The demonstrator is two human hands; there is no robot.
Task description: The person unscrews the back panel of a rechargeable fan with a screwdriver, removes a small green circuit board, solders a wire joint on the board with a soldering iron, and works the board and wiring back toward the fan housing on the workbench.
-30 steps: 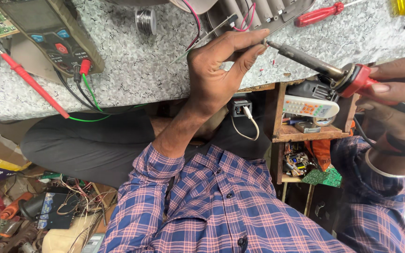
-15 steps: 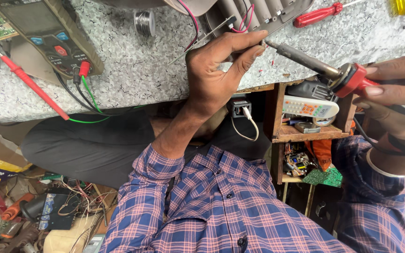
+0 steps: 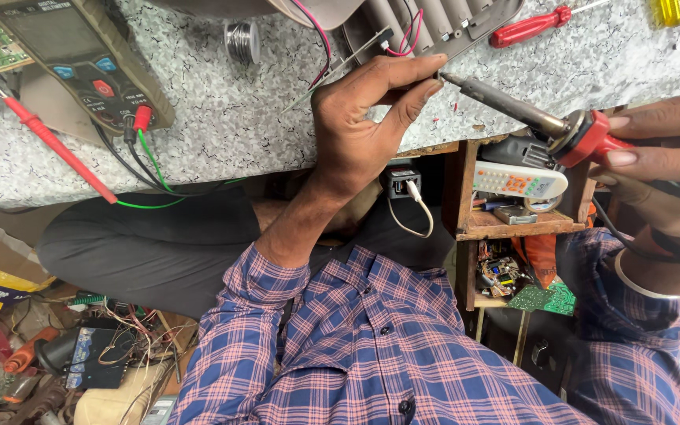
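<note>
My left hand (image 3: 364, 118) reaches up over the speckled worktop (image 3: 214, 142), thumb and forefinger pinched together on a thin silvery wire (image 3: 340, 63) at the edge of a grey ribbed plastic housing (image 3: 434, 24). Red and black leads (image 3: 411, 35) run into that housing. My right hand (image 3: 655, 157) grips the red-collared handle of a soldering iron (image 3: 529, 114). The iron's tip touches the spot right at my left fingertips.
A multimeter (image 3: 80, 63) with red probe (image 3: 57, 145) and green lead lies at the left. A solder spool (image 3: 242, 39) and a red screwdriver (image 3: 533, 27) lie on the worktop. A wooden shelf (image 3: 513, 224) holds a remote and circuit boards. Cluttered wires cover the floor at the lower left.
Both hands and the iron have hardly shifted; the tip stays at my left fingertips.
</note>
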